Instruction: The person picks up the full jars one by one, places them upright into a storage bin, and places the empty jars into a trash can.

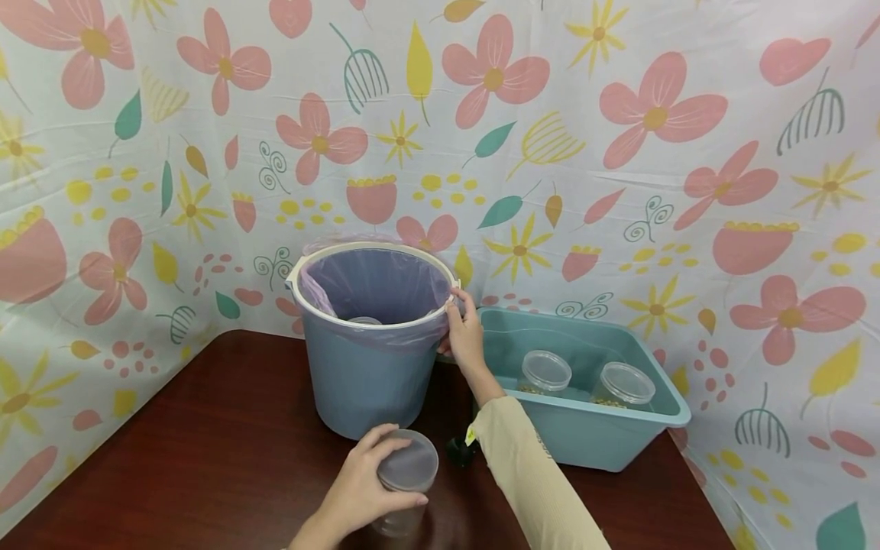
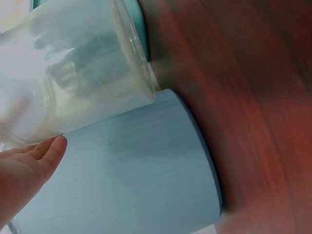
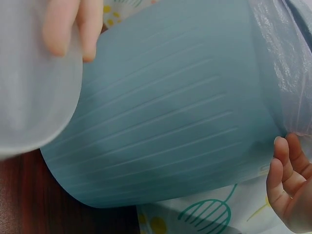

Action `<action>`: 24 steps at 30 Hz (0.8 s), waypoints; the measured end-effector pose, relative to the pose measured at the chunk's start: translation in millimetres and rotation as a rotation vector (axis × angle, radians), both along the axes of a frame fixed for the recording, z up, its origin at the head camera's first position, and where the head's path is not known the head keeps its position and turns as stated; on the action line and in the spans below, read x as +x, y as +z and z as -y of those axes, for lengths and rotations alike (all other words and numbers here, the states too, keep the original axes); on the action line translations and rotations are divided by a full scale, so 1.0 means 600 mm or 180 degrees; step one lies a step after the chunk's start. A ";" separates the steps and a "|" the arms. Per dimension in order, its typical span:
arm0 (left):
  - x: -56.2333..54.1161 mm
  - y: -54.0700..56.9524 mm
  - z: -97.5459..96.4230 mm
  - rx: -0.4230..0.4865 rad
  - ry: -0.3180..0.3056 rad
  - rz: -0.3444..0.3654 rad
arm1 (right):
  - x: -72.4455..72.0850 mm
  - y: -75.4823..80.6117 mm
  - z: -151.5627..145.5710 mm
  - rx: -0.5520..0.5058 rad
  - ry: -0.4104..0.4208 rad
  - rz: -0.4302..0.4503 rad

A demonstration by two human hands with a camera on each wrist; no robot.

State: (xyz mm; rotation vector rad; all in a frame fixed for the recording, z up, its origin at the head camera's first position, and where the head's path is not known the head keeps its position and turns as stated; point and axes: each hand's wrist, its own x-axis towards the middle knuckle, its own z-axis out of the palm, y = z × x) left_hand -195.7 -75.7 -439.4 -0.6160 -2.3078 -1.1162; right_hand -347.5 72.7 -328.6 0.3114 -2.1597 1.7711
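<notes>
My left hand (image 1: 363, 483) grips a clear plastic jar (image 1: 399, 523) by its upper part, fingers and thumb around its pale round lid (image 1: 410, 462). The jar stands out in front of the bin; its see-through wall (image 2: 92, 73) shows no contents in the left wrist view. At the right side of the blue-grey bin (image 1: 371, 374), my right hand (image 1: 467, 340) holds the white rim, thumb and fingers on it. A thin purple bag (image 1: 319, 286) lines the bin and folds over its rim. Deep inside shows the round top of a clear container (image 1: 364, 321).
A teal tub (image 1: 584, 435) stands at the right, with two lidded clear jars (image 1: 546, 370) inside holding small yellowish pieces. A small black object (image 1: 461, 451) lies by the right sleeve on the dark wooden table (image 1: 227, 443). A flowered cloth (image 1: 426, 153) hangs behind.
</notes>
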 end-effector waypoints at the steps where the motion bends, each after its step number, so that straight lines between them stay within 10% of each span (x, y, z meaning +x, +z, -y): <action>1: 0.000 0.002 0.001 0.0015 0.0004 -0.0001 | 0.000 0.000 0.000 -0.0002 0.0004 0.0000; 24: 0.016 0.077 0.031 0.0033 0.0174 -0.0272 | 0.001 0.000 0.001 0.0004 -0.0010 -0.0018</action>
